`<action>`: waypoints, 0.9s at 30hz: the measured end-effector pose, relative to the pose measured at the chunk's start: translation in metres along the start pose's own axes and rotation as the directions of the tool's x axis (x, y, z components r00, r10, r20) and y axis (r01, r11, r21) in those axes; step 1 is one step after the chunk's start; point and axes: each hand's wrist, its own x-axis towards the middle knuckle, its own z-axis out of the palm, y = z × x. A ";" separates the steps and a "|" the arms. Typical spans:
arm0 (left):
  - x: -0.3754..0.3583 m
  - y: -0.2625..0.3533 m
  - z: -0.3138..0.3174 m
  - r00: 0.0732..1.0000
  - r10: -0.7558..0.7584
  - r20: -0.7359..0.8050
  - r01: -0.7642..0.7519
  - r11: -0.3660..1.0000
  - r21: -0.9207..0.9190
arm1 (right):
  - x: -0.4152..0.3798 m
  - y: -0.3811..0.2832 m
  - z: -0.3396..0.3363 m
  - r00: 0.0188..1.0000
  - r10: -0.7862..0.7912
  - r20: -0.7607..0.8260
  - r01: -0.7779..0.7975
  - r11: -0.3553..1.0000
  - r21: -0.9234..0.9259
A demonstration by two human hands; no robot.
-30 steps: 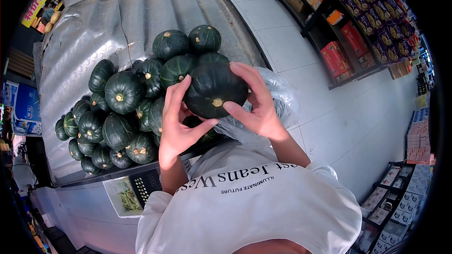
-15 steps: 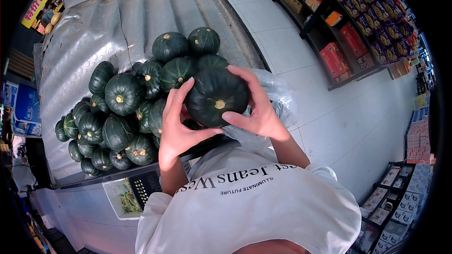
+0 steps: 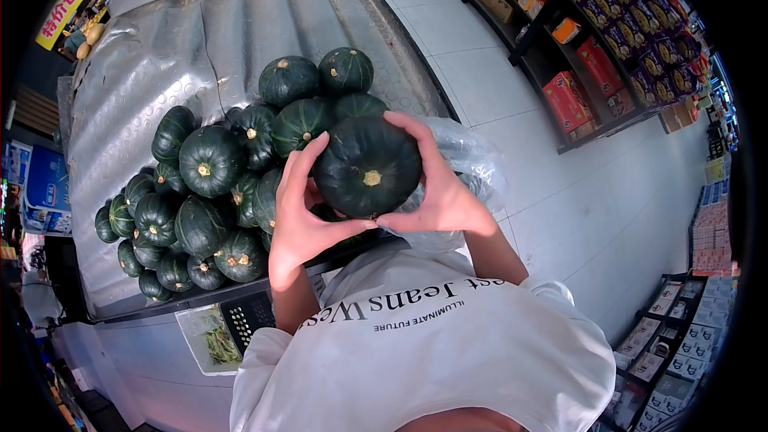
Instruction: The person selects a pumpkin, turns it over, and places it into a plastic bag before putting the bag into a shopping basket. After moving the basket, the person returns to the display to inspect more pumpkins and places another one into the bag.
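A large dark green pumpkin (image 3: 368, 162) with a pale stem scar facing me is held between both hands. My left hand (image 3: 308, 216) curves round its left side, with the thumb along the lower edge. On its right side, my right hand (image 3: 440, 188) grips with the fingers at the top and the thumb below. The two thumb tips nearly meet under the pumpkin. Left of and behind it lies a pile of several dark green pumpkins (image 3: 212, 161). Clear plastic bags (image 3: 472, 162) show beside my right hand.
The pile rests on a display stand with a silvery, ridged cover (image 3: 144, 56). Below its front edge is a white crate (image 3: 192, 344) with green pods. Shelves (image 3: 532, 44) with packaged goods stand across the tiled floor (image 3: 552, 200), and more stacked boxes (image 3: 696, 344) are at lower right.
My right thumb has slid from the pumpkin's face down to its lower edge, close to my left thumb. The pumpkin stays in nearly the same place.
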 end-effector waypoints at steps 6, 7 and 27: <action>-0.001 -0.001 0.000 1.000 0.028 -0.003 -0.028 0.998 0.058 | 0.000 -0.001 -0.004 0.998 0.022 0.051 -0.022 1.000 -0.002; -0.001 -0.002 0.000 0.999 0.037 -0.008 -0.036 0.997 0.070 | 0.000 -0.001 -0.004 0.999 0.014 0.046 -0.015 1.000 0.002; -0.003 0.003 -0.012 0.958 0.281 -0.058 -0.259 0.934 0.245 | 0.012 -0.011 0.009 0.997 0.042 0.065 -0.043 0.999 0.013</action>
